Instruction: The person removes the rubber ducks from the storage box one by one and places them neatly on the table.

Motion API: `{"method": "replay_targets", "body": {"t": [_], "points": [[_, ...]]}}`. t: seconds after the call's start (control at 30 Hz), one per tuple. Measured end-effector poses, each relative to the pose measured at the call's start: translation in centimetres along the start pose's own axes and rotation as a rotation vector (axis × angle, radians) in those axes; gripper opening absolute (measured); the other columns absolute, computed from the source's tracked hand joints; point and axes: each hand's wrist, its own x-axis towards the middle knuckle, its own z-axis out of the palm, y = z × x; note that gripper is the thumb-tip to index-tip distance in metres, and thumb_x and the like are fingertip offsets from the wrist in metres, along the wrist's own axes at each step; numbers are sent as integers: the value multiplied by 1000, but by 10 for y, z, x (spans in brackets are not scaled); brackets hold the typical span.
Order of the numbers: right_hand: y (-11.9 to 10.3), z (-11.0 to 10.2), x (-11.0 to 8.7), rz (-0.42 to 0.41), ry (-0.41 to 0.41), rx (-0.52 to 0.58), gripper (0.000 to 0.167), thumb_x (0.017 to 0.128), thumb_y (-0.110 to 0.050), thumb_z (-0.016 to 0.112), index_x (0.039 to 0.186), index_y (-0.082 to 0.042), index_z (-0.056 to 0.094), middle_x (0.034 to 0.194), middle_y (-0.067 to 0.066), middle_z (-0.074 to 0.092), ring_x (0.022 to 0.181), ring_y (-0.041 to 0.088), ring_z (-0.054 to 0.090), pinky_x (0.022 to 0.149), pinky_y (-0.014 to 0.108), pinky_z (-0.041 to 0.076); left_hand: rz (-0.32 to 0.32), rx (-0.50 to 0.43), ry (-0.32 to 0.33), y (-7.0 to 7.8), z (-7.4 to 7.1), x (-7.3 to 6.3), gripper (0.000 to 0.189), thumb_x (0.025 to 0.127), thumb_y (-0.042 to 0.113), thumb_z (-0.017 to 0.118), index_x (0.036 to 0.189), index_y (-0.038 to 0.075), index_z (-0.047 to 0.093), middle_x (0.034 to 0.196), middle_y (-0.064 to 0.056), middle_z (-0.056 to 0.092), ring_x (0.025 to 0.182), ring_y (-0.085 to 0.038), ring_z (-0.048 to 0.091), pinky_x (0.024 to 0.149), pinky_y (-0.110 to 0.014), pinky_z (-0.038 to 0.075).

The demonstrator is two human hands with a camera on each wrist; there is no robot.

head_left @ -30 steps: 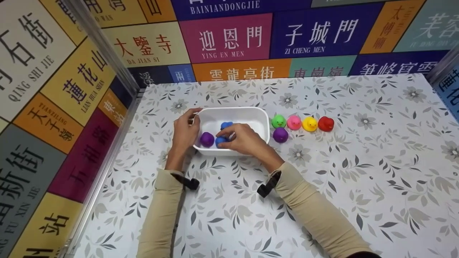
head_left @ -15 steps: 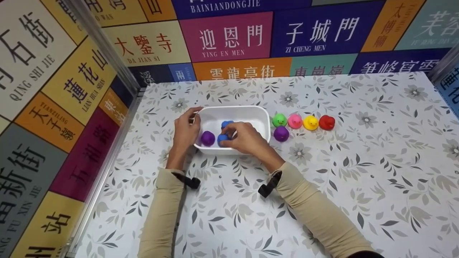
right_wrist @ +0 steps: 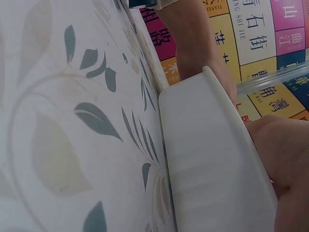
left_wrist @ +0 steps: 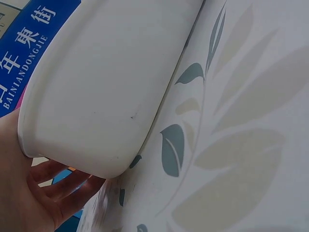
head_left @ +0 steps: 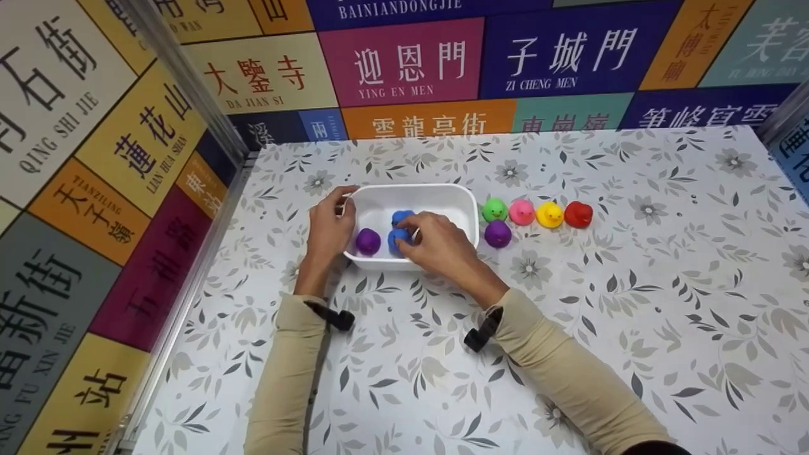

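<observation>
A white plastic tub [head_left: 445, 199] sits on the table with two blue rubber ducks inside, one nearer [head_left: 398, 242] and one behind it [head_left: 402, 218]. A round purple toy [head_left: 368, 241] lies at the tub's left end. My left hand [head_left: 332, 224] grips that end, thumb at the rim and fingers outside; the left wrist view shows its fingers [left_wrist: 72, 191] against the outer wall. Reaching in over the front rim, my right hand [head_left: 442, 243] pinches the nearer blue duck between thumb and fingers. In the right wrist view, the tub wall [right_wrist: 207, 159] hides its fingertips.
Right of the tub stand a green duck [head_left: 495, 210], a pink duck [head_left: 522, 212], a yellow duck [head_left: 549, 215] and a red duck [head_left: 578, 215] in a row. A purple toy [head_left: 498, 234] sits before the green one. Printed panels [head_left: 411, 69] border the table.
My right hand has shifted slightly right inside the tub, and the nearer blue duck has moved right with it. My left hand has stayed on the tub's end.
</observation>
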Motion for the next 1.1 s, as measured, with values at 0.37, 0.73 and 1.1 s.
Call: {"method": "replay_targets", "body": {"t": [0.37,0.73,1.1], "points": [[4,-4,-3,-150,188,163,29,96,-23,78,124,-13,80,108,5,73,99,23,71,80,35,60,-3,32,-4,1,-2,2,33,108,19,58,136,22,75,116,-12,81,100,-26,76,94,-42,60],[11,-15,-8,-277,263,315,29,97,-18,79,125,-9,79,111,8,75,107,27,72,90,37,60,-16,31,-10,1,-1,1,35,108,19,57,138,19,74,118,-13,81,100,-28,77,95,-43,60],[29,-33,-23,-337,307,340,33,96,-18,83,127,-9,77,116,7,78,108,23,72,90,40,61,-11,49,-4,1,-1,1,33,108,19,59,135,23,75,117,-13,81,99,-27,78,93,-43,61]]}}
